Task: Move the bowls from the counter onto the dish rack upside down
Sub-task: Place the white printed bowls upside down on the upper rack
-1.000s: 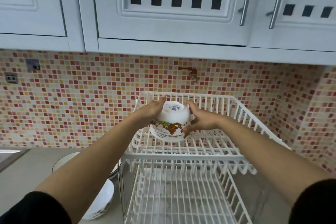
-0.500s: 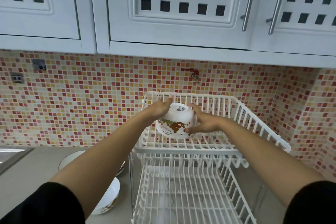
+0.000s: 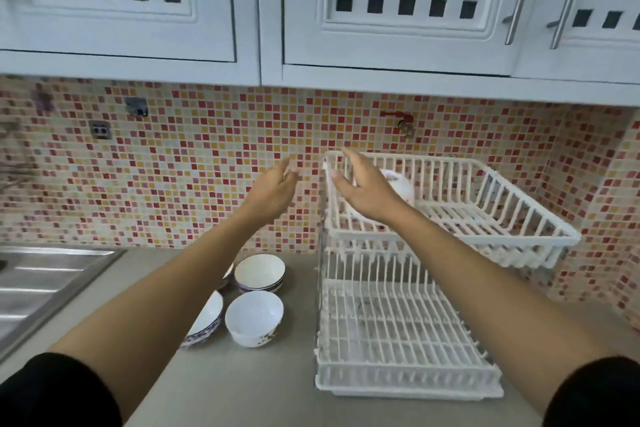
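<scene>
A white two-tier dish rack [image 3: 498,218] stands on the grey counter at the right. One white bowl [image 3: 401,185] rests upside down in its upper tier, mostly hidden behind my right hand [image 3: 363,189]. That hand is open in front of the tier's left end and holds nothing. My left hand [image 3: 273,191] hovers open to the left of the rack, also holding nothing. Three bowls stay on the counter left of the rack: an upright white one [image 3: 254,317], a blue-rimmed one [image 3: 259,272] behind it, and a tilted one [image 3: 206,319] partly under my left forearm.
A steel sink [image 3: 45,281] lies at the far left. White wall cupboards [image 3: 398,28] hang low above the rack. The rack's lower tier [image 3: 398,333] holds no dishes. A red tap [image 3: 398,118] sticks out of the mosaic wall behind.
Both hands let go of the bowl, which now sits upside down in the upper tier. The hands drew back and to the left, and the view swung left onto the counter bowls.
</scene>
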`<act>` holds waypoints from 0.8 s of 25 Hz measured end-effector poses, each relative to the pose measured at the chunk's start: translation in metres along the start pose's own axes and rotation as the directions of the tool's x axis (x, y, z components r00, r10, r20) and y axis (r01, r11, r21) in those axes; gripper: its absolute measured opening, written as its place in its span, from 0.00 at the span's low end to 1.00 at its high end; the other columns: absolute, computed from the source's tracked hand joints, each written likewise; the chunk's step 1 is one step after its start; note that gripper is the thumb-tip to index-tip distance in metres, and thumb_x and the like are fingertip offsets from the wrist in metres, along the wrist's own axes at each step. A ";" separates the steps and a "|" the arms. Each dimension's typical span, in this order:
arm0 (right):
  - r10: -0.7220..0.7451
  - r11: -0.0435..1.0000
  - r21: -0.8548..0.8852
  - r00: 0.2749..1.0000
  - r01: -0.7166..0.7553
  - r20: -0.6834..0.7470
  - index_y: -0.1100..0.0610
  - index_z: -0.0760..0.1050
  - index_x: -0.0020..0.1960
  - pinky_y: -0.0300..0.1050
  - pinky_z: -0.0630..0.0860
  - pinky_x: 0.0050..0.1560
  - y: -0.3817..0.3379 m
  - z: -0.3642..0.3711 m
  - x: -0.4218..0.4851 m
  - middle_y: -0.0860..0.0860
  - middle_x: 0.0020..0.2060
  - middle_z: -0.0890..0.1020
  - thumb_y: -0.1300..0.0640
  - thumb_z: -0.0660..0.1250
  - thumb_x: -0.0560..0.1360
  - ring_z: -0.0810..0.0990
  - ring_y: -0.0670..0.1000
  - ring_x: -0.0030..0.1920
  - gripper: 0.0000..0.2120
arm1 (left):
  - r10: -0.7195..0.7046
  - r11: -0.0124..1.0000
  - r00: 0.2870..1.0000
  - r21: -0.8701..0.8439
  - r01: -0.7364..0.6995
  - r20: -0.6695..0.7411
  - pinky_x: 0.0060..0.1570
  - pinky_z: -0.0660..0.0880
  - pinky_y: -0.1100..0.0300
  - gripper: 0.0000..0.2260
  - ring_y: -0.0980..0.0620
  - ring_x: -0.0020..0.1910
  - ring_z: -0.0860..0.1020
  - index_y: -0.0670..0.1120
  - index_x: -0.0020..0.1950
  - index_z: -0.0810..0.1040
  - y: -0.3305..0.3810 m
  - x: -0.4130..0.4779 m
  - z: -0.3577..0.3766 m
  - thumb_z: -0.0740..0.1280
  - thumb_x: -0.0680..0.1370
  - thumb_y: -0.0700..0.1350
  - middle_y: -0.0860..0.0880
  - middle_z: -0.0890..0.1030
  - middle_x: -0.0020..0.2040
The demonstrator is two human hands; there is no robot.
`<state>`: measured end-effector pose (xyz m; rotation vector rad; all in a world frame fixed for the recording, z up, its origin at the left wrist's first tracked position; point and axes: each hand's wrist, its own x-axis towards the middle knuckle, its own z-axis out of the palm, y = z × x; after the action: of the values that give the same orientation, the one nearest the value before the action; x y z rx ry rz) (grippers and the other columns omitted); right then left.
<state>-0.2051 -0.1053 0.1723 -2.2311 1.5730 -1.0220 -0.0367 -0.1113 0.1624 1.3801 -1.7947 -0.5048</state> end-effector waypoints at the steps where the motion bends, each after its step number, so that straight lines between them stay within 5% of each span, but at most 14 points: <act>1: -0.028 1.000 0.005 1.000 0.028 -0.006 0.57 0.51 0.77 0.46 0.54 0.74 -0.014 0.015 -0.001 0.53 0.77 0.55 0.49 0.55 0.81 0.55 0.52 0.77 0.28 | -0.033 0.999 0.999 0.005 0.033 -0.001 0.73 0.60 0.50 0.23 0.44 0.77 0.60 0.45 0.78 0.56 -0.013 -0.012 -0.009 0.49 0.83 0.51 0.46 0.60 0.78; 5: -0.029 1.000 -0.009 0.999 0.030 0.032 0.60 0.51 0.77 0.47 0.53 0.75 -0.037 0.088 -0.008 0.55 0.77 0.56 0.50 0.55 0.81 0.55 0.53 0.77 0.29 | -0.140 0.983 0.990 0.124 0.135 0.034 0.72 0.61 0.50 0.22 0.42 0.75 0.63 0.42 0.77 0.58 -0.074 -0.048 -0.020 0.50 0.84 0.49 0.44 0.63 0.77; 12: 0.300 0.953 -0.084 0.944 -0.290 0.136 0.62 0.54 0.75 0.51 0.57 0.74 0.018 0.223 -0.050 0.58 0.75 0.60 0.50 0.56 0.80 0.57 0.57 0.76 0.28 | -0.338 0.922 0.922 0.264 0.284 0.190 0.59 0.69 0.50 0.18 0.36 0.64 0.73 0.39 0.69 0.67 -0.199 -0.080 0.034 0.55 0.82 0.45 0.36 0.75 0.65; 20: 0.561 0.827 -0.129 0.793 -0.547 0.237 0.63 0.59 0.72 0.50 0.66 0.66 0.095 0.306 -0.036 0.60 0.71 0.66 0.51 0.57 0.80 0.67 0.60 0.70 0.25 | -0.646 0.754 0.752 0.262 0.602 0.132 0.61 0.70 0.51 0.19 0.38 0.64 0.73 0.37 0.69 0.65 -0.284 -0.074 0.104 0.54 0.82 0.46 0.37 0.73 0.66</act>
<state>-0.0828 -0.1730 -0.1179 -1.6587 1.9619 -0.4889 0.0628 -0.1509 -0.1301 2.1688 -1.5330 -0.8682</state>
